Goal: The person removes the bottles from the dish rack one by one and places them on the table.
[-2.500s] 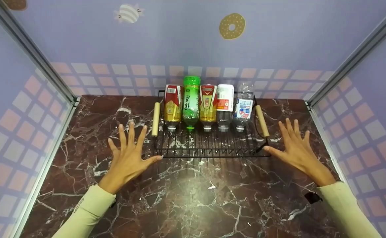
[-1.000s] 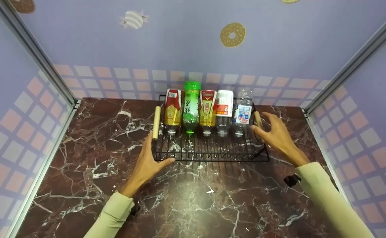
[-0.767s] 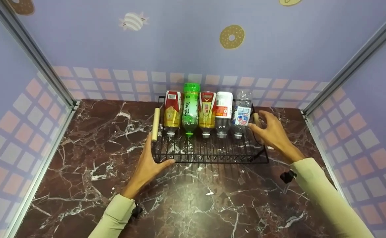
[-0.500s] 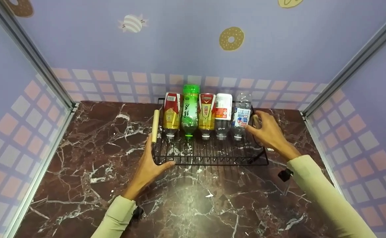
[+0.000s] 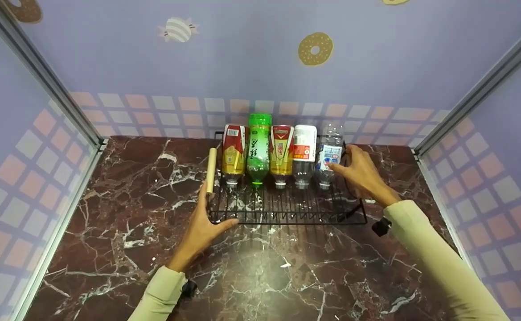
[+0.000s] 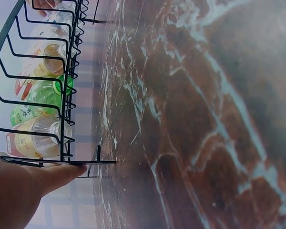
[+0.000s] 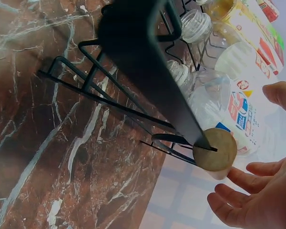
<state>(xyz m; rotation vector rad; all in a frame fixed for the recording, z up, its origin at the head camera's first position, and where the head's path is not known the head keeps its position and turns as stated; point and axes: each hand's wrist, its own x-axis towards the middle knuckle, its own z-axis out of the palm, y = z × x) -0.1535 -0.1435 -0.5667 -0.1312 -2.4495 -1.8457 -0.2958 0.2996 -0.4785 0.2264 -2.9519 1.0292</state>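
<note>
The black rack (image 5: 287, 223), long axis sideways, lies between left grip (image 5: 202, 229) and right grip (image 5: 363, 173) (both spread, thumbs apart).

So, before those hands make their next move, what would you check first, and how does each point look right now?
1. All five bottles in the rack: ok, side by side, necks toward the person.
2. Left hand at the rack: ok, at the front left corner, thumb at the front edge.
3. Left hand closed round the left wooden handle: not ok, its fingers reach only the near end.
4. Right hand closed round the right wooden handle: not ok, fingers beside it, thumb spread apart.
5. Right thumb off the rightmost bottle: cannot tell, it overlaps the label in the head view.
</note>
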